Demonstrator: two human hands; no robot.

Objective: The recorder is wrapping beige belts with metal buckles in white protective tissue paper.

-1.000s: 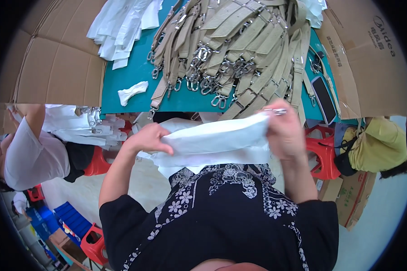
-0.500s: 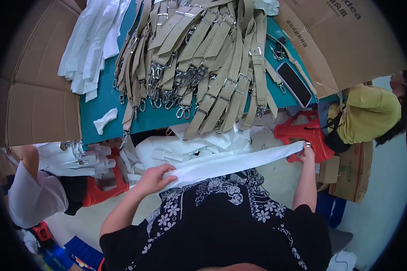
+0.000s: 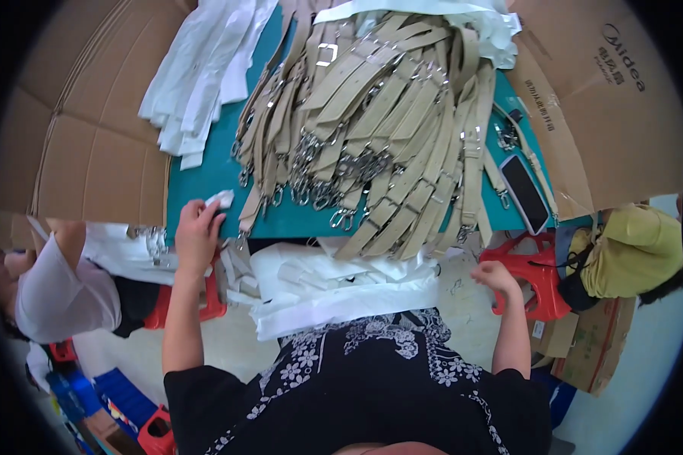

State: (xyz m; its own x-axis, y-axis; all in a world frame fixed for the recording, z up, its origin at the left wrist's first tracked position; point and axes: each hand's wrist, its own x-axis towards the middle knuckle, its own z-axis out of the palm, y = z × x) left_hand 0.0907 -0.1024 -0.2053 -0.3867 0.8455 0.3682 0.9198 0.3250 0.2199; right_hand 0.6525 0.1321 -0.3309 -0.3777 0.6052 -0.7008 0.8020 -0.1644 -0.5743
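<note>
Lying on the table, white wad partly covered by left hand, fingers bent, grip not discernible, right hand held before the table, fingers loosely released, straps heaped mid-table.

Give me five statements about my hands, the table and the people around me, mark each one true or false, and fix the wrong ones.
1. The left hand is at the small crumpled white piece. True.
2. The right hand is gripping the phone. False: the right hand is away from it with nothing seen in it, and the phone lies on the green table.
3. The beige straps have metal clasps. True.
4. The yellow top is on the picture's left. False: the yellow top is on the right.
5. White material shows between the table and the black shirt. True.
</note>
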